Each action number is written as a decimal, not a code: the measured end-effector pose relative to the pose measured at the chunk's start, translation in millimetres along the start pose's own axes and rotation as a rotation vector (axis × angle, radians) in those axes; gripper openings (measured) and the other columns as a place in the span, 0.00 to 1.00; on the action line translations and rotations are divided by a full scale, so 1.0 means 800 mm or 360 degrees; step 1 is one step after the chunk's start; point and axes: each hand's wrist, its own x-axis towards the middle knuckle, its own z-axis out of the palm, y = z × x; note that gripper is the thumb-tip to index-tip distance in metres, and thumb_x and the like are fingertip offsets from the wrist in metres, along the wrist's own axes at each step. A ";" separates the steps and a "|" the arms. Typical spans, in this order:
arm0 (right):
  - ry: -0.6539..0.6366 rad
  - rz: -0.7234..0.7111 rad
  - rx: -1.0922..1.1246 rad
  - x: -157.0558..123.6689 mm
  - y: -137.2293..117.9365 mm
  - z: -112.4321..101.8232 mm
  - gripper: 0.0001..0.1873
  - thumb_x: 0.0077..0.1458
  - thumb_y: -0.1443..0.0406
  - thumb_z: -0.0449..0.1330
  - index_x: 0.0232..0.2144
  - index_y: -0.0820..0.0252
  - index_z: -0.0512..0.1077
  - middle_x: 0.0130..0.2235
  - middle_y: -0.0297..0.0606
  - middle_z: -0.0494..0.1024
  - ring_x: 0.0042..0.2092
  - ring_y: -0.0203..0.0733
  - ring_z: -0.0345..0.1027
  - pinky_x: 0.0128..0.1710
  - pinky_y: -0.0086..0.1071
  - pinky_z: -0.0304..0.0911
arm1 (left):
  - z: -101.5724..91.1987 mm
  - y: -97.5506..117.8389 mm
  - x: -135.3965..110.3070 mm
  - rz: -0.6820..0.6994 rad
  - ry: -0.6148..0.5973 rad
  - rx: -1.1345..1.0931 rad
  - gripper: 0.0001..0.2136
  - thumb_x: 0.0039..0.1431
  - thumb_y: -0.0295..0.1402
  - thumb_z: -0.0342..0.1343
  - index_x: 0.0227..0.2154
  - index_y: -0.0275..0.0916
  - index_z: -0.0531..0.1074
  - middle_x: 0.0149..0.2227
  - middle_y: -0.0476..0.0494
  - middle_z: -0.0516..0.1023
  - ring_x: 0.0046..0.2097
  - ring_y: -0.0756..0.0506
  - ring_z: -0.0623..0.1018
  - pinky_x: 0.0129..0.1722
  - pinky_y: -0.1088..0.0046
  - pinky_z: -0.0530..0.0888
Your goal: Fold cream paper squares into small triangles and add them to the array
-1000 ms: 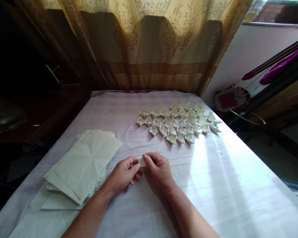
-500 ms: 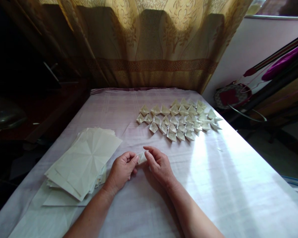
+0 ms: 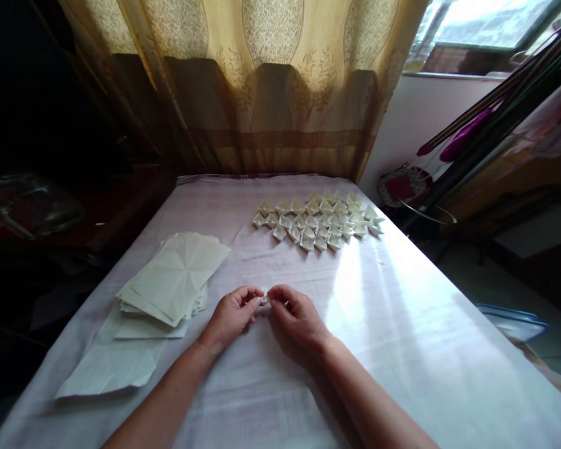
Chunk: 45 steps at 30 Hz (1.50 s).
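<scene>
Between my hands, low over the cloth, is a small folded paper piece, mostly covered by fingers. My left hand pinches its left side between thumb and forefinger. From the other side, my right hand has its thumb and fingertips closed on the paper's right edge. Farther back to the right stand several folded paper boats, set close together in rows. Left of my left hand lies a stack of creased paper sheets, the top one marked with folds radiating from its middle.
A pale checked cloth covers the table. A larger paper sheet lies under the stack at the left. A patterned golden curtain hangs behind the far edge. A round bag and poles stand beyond the right edge.
My right hand has come in from slightly apart and now pinches the paper piece, which shows less between the fingers. The camera view has tilted up and shifted right.
</scene>
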 end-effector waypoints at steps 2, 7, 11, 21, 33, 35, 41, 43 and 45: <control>-0.0038 -0.0142 -0.0204 -0.017 -0.001 -0.001 0.11 0.54 0.69 0.56 0.39 0.56 0.73 0.34 0.35 0.78 0.34 0.38 0.69 0.36 0.30 0.63 | -0.004 -0.005 -0.013 0.0063 -0.0043 0.0141 0.17 0.50 0.42 0.59 0.40 0.37 0.76 0.27 0.50 0.77 0.20 0.54 0.70 0.18 0.80 0.64; -0.0028 -0.0305 -0.0772 -0.032 -0.001 0.007 0.02 0.56 0.64 0.63 0.34 0.55 0.76 0.34 0.38 0.76 0.36 0.41 0.70 0.37 0.32 0.63 | -0.010 -0.009 -0.028 0.0568 0.0061 0.0764 0.07 0.55 0.31 0.59 0.35 0.42 0.80 0.36 0.47 0.82 0.39 0.46 0.80 0.42 0.72 0.75; -0.0010 -0.0402 -0.0874 -0.031 -0.004 0.009 0.04 0.57 0.63 0.63 0.36 0.56 0.76 0.38 0.39 0.77 0.39 0.42 0.70 0.41 0.32 0.64 | -0.013 -0.012 -0.033 0.0829 0.0151 0.1217 0.06 0.59 0.32 0.59 0.36 0.44 0.80 0.34 0.48 0.78 0.35 0.49 0.79 0.38 0.76 0.74; 0.0073 -0.0554 -0.0946 -0.031 -0.007 0.009 0.04 0.59 0.64 0.62 0.35 0.56 0.76 0.41 0.42 0.78 0.42 0.44 0.69 0.43 0.35 0.65 | -0.027 -0.020 -0.037 0.1356 0.0116 0.1643 0.11 0.67 0.36 0.50 0.42 0.42 0.77 0.42 0.42 0.81 0.40 0.46 0.80 0.40 0.73 0.75; -0.0056 -0.0684 -0.1034 -0.024 -0.010 0.000 0.08 0.64 0.66 0.56 0.33 0.57 0.75 0.31 0.36 0.77 0.34 0.40 0.65 0.36 0.33 0.57 | -0.031 -0.015 -0.025 0.1425 0.0007 0.1710 0.12 0.69 0.34 0.48 0.41 0.42 0.77 0.40 0.43 0.81 0.36 0.48 0.80 0.34 0.77 0.73; -0.0090 -0.0715 -0.1039 -0.022 -0.010 -0.001 0.08 0.64 0.66 0.56 0.34 0.57 0.75 0.31 0.35 0.77 0.33 0.40 0.64 0.35 0.33 0.56 | -0.034 -0.017 -0.025 0.1414 -0.0023 0.1665 0.11 0.69 0.33 0.48 0.41 0.43 0.77 0.39 0.43 0.81 0.36 0.48 0.80 0.35 0.77 0.73; -0.0195 -0.0716 -0.0940 -0.017 -0.008 -0.002 0.10 0.65 0.67 0.55 0.33 0.57 0.75 0.31 0.36 0.76 0.34 0.39 0.64 0.36 0.33 0.57 | -0.043 -0.014 -0.023 0.1287 -0.0241 0.1591 0.12 0.68 0.32 0.46 0.41 0.43 0.77 0.34 0.44 0.79 0.35 0.49 0.78 0.33 0.78 0.74; -0.0209 -0.0681 -0.0880 -0.017 -0.007 -0.002 0.11 0.65 0.67 0.54 0.32 0.57 0.75 0.31 0.36 0.76 0.34 0.39 0.64 0.36 0.33 0.58 | -0.046 -0.012 -0.022 0.1288 -0.0290 0.1583 0.13 0.68 0.32 0.46 0.40 0.43 0.77 0.34 0.45 0.78 0.35 0.49 0.78 0.33 0.78 0.74; -0.0225 -0.0651 -0.0840 -0.017 -0.006 -0.002 0.12 0.65 0.67 0.55 0.31 0.56 0.76 0.32 0.36 0.76 0.34 0.39 0.64 0.36 0.32 0.59 | -0.048 -0.011 -0.022 0.1276 -0.0308 0.1563 0.12 0.68 0.32 0.46 0.41 0.43 0.77 0.34 0.45 0.78 0.35 0.49 0.78 0.33 0.78 0.74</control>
